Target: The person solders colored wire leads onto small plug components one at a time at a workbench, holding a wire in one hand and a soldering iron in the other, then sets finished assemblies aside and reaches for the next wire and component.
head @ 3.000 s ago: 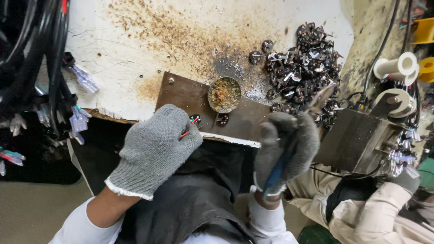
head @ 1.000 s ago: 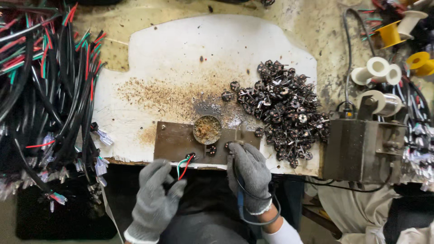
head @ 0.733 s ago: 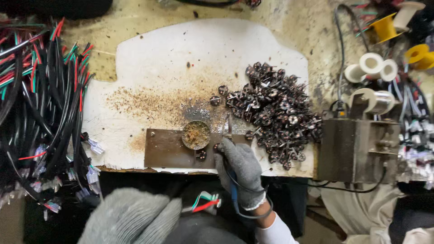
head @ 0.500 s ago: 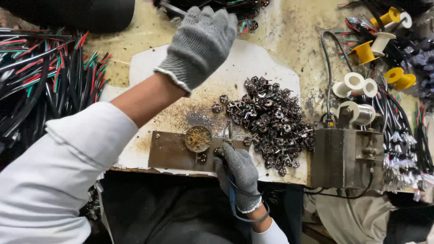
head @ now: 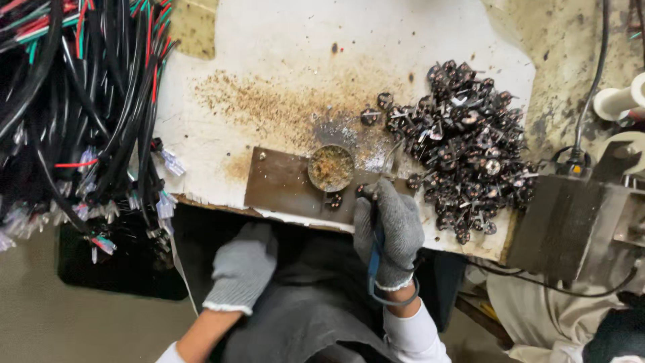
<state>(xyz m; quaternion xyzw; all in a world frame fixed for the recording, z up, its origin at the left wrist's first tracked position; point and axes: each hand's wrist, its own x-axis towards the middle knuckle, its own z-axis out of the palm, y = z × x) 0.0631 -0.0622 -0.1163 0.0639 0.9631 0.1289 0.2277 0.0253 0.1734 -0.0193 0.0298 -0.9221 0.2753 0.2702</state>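
Note:
My right hand [head: 393,232], in a grey knit glove, grips a blue-handled soldering tool [head: 374,259]. Its thin tip points up beside a small round tin [head: 330,168] of brownish paste, which sits on a brown metal plate [head: 279,188]. A small dark part [head: 334,200] lies on the plate just left of that hand. My left hand [head: 242,269], also gloved, rests on the dark apron over my lap below the table edge, with nothing seen in it. A heap of small dark metal parts [head: 467,151] lies right of the tin.
A thick bundle of black cables with red and green wires [head: 87,101] hangs at the left. The stained white sheet [head: 282,60] covers the bench. A grey metal box [head: 571,225] stands at the right, with white spools [head: 621,101] behind it.
My left hand, stretched far across the bench half a second ago, has come back down to my lap without the coloured wires it held before. The right hand stays on the tool.

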